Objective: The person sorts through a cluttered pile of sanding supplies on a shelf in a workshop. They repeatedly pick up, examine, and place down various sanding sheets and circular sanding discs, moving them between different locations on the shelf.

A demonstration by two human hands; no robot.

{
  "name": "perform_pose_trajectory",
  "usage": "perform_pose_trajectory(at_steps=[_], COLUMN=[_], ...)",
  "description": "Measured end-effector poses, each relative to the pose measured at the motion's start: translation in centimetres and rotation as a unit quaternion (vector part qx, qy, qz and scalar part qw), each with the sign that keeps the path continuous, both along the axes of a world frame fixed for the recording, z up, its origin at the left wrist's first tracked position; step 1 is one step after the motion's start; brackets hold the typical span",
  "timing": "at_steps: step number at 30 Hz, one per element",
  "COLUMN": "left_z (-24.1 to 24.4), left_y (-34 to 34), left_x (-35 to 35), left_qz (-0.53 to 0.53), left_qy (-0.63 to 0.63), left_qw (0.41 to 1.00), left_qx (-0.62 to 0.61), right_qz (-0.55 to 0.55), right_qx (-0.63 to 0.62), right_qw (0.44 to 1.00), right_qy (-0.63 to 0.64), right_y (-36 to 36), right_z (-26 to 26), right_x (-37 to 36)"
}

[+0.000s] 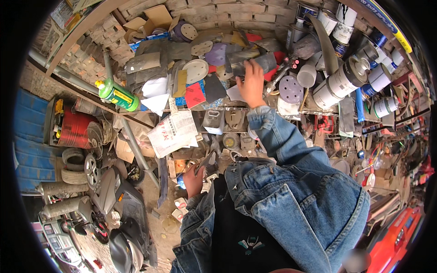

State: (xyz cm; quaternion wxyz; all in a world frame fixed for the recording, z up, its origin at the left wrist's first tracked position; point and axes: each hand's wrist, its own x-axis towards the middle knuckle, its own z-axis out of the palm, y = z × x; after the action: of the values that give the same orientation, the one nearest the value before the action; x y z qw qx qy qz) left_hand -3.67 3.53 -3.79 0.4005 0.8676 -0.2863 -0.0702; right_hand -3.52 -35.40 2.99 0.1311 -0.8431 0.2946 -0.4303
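Observation:
My right hand (253, 82) reaches over the cluttered shelf, its fingertips at a dark grey sheet of sandpaper (264, 63); whether they grip it I cannot tell. Lower down, my left hand (194, 179) holds a dark, flat piece (205, 163), perhaps sandpaper, near my body. Round sanding discs lie about the shelf: a white one (195, 71), a purple one (215, 54) and another purple one with holes (291, 89). A red sheet (195, 95) and a black sheet (214, 87) are left of my right hand.
Paint cans (336, 85) crowd the shelf's right side. A green bottle (117, 95) stands at its left end, and newspaper (174, 131) hangs over the front edge. Metal cans (214, 120) sit on a lower shelf. A scooter (128, 218) is at the lower left.

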Motion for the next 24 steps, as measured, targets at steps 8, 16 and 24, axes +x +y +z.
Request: perform_pose_trajectory(at_steps=[8, 16, 24], left_z=[1.3, 1.2, 1.4], left_y=[-1.3, -1.3, -2.0], left_x=[0.8, 0.5, 0.6], left_qz=[-0.028, -0.024, -0.053], left_qy=[0.023, 0.034, 0.017], left_qw=[0.997, 0.998, 0.997], left_qx=[0.068, 0.040, 0.047], right_qz=[-0.076, 0.079, 0.060], right_qx=[0.005, 0.283, 0.441], right_qw=[0.997, 0.826, 0.725], right_qy=[0.025, -0.481, -0.526], right_y=[-4.0, -5.9, -6.2], right_z=[-0.7, 2.2, 2.1], right_x=[0.1, -6.8, -11.9])
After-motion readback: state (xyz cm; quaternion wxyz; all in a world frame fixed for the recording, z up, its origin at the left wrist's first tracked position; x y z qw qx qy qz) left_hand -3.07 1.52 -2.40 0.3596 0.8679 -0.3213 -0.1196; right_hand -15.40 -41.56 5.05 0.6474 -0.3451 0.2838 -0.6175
